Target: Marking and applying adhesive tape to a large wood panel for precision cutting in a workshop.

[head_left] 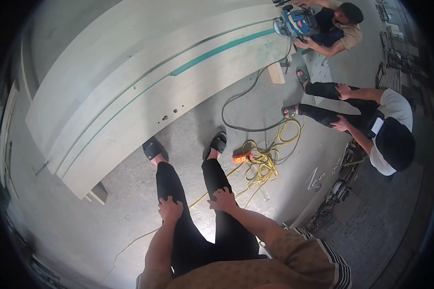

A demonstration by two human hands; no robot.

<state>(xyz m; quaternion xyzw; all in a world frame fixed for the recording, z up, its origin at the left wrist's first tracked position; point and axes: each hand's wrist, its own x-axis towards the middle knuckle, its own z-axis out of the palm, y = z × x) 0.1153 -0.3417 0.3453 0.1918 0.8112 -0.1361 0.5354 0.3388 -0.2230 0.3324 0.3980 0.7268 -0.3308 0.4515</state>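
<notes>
My left hand [170,210] rests on my left knee with its fingers spread over the black trousers [182,241]. On the other leg lies my right hand [223,199], just above the knee, fingers apart and holding nothing. Both my feet, in dark slides [218,143], are on the floor beside a long pale board [144,120]. The board has a green strip [217,53] along it and several small holes near its close edge. At its far right end a co-worker's hands are on a blue power tool [296,21], which looks like a router.
A black cable [224,108] curves from the power tool across the floor. Tangled yellow cord [263,168] lies by an orange socket box [242,158] right of my feet. Another person [395,106] sits at the right, hands on knees. Wooden blocks [277,73] stand under the board.
</notes>
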